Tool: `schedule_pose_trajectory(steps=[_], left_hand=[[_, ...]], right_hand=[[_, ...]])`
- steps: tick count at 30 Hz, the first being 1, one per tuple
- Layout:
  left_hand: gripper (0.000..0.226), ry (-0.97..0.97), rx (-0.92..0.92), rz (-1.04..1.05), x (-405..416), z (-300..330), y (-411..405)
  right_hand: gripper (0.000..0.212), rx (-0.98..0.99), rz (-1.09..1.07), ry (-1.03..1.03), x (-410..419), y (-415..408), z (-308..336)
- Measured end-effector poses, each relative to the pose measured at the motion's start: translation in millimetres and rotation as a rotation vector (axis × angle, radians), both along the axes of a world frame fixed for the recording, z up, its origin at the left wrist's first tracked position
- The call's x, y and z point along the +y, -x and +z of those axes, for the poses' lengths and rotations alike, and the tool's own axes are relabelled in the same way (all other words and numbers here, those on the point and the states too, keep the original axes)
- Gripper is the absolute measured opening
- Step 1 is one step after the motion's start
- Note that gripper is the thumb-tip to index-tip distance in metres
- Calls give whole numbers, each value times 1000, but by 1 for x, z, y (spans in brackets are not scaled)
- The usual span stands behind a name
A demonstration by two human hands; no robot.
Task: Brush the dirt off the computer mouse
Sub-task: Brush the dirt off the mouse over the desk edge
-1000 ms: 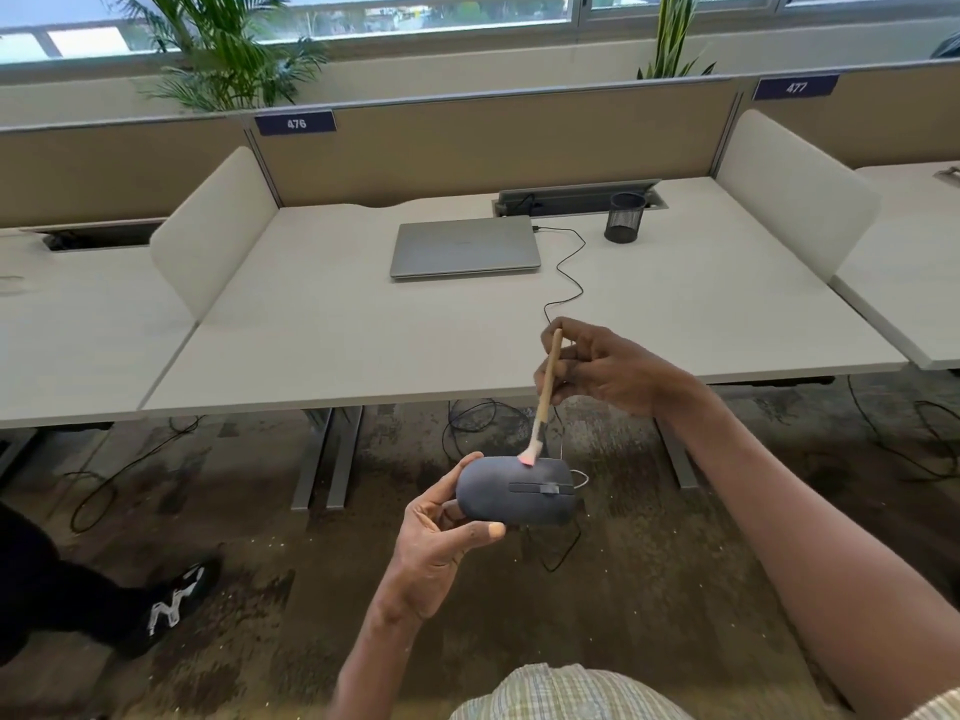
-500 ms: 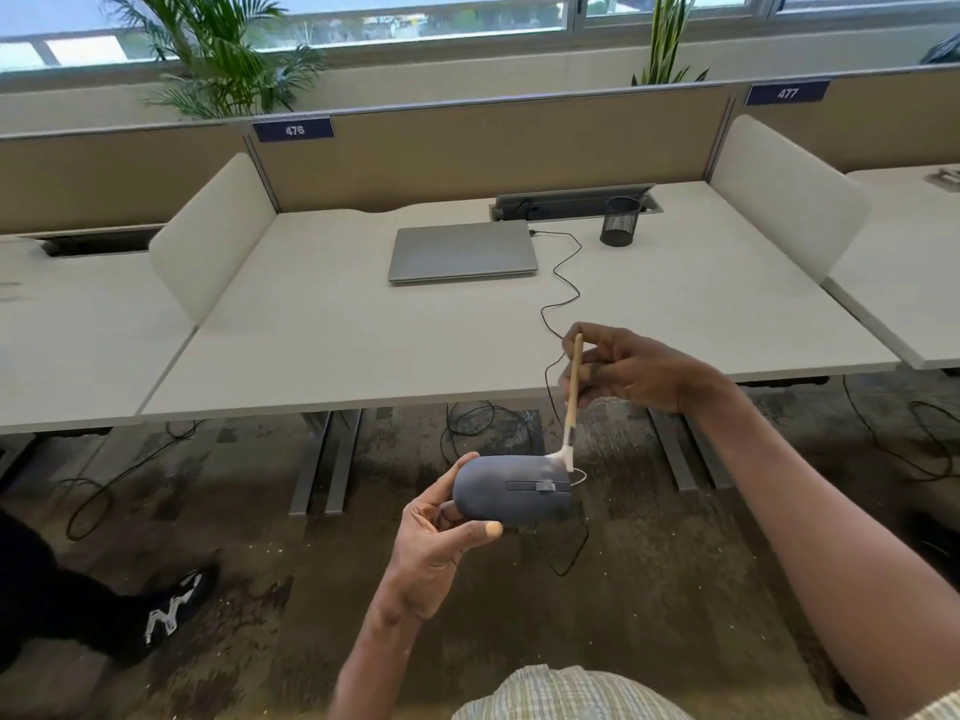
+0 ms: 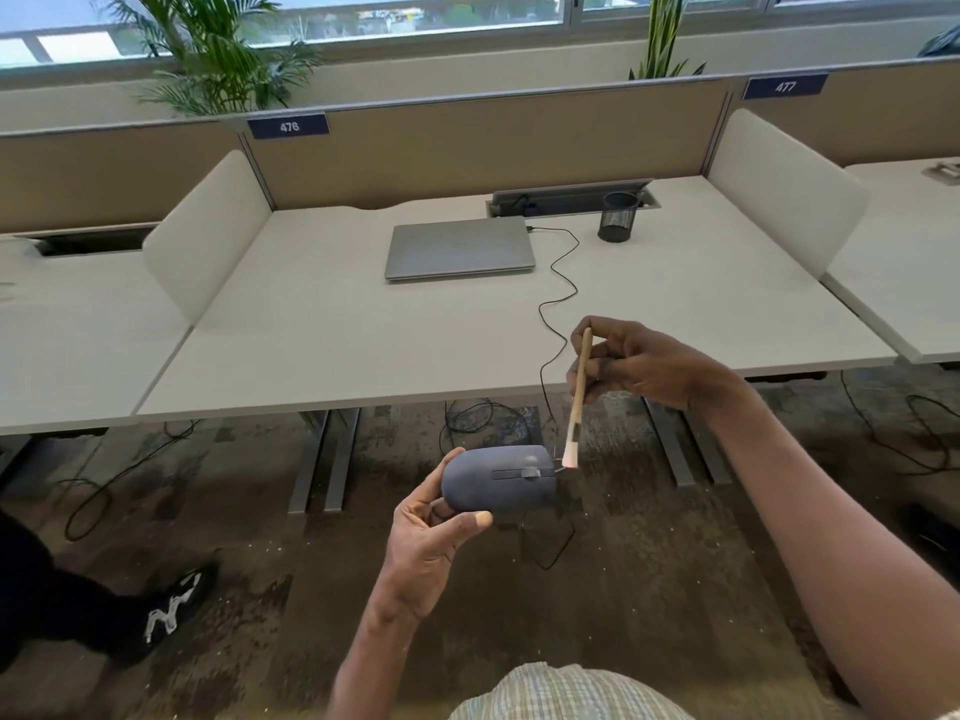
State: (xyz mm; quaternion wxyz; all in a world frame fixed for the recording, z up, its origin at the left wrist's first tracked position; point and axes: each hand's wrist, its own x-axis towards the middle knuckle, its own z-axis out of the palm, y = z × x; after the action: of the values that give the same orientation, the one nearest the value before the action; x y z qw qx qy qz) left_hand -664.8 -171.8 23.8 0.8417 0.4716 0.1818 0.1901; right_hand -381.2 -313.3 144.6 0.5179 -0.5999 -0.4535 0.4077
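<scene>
A dark grey wired computer mouse (image 3: 496,478) is held in the air in front of the desk, its scroll wheel facing up and to the right. My left hand (image 3: 431,537) grips its rear end, thumb in front and fingers behind. My right hand (image 3: 639,363) pinches a small brush (image 3: 576,397) with a light wooden handle. Its pale pink bristles point down, just off the mouse's front right end where the cable leaves. The thin black mouse cable (image 3: 558,283) runs up over the desk edge to the laptop.
A white desk (image 3: 322,335) stands ahead with a shut grey laptop (image 3: 460,249), a black mesh pen cup (image 3: 617,216) and side dividers. Loose cables lie on the dark carpet under it. Another person's leg and black shoe (image 3: 166,610) are at lower left.
The brush swept rightwards along the top of the mouse, from about its middle to just past its front end. My left hand kept the mouse nearly still.
</scene>
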Motion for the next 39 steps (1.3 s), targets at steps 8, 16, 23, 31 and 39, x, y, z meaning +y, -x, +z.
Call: schedule_pose_trajectory(steps=[8, 16, 23, 31, 39], left_hand=[[73, -40, 0, 85, 0, 5, -9], [75, -104, 19, 100, -2, 3, -12], [75, -125, 11, 89, -4, 3, -11], [76, -116, 4, 118, -3, 1, -9], [75, -118, 18, 111, -6, -1, -10]], right_hand=[[25, -300, -453, -9, 25, 44, 28], [35, -797, -499, -39, 57, 110, 37], [27, -684, -467, 55, 76, 109, 46], [20, -945, -576, 283, 64, 82, 51], [23, -668, -511, 173, 74, 97, 49]])
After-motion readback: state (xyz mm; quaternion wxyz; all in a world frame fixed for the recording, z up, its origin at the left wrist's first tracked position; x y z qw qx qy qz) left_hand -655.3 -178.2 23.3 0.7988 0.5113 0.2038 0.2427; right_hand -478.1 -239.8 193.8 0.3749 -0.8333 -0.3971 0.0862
